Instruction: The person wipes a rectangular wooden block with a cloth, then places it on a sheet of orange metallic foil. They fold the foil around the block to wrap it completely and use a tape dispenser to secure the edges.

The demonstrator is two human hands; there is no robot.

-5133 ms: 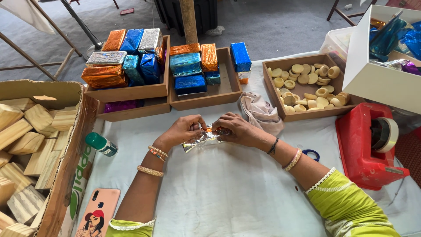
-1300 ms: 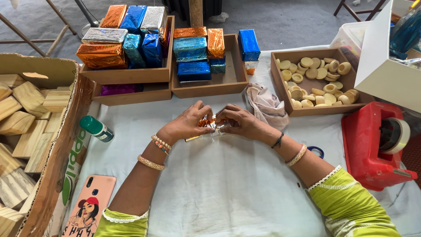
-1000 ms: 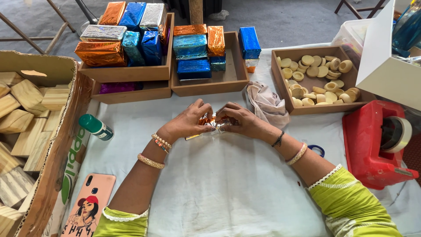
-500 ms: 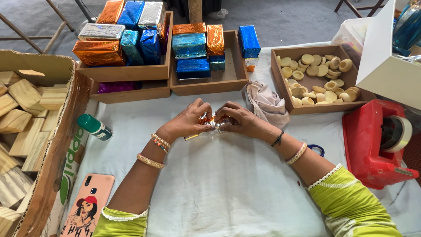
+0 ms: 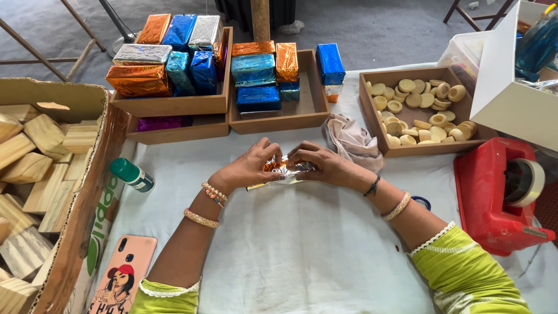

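Left hand (image 5: 249,168): grip closed on the left end of a small foil-wrapped piece (image 5: 286,170), fingers curled over it.
Right hand (image 5: 321,164): grip pinched on the right end of the same piece.
Foil-wrapped piece: between both hands, just above the white-covered surface (image 5: 279,250), near its middle.
Behind: wooden trays of wrapped blocks (image 5: 256,70).
Right: red tape dispenser (image 5: 501,195).
Left: cardboard box of wood blocks (image 5: 40,174).

Orange, blue and silver foil-wrapped blocks (image 5: 192,64) in brown trays; silver-orange foil (image 5: 288,170) between the hands; red tape dispenser (image 5: 494,195); lime-green sleeves (image 5: 465,267); white surface (image 5: 290,250).
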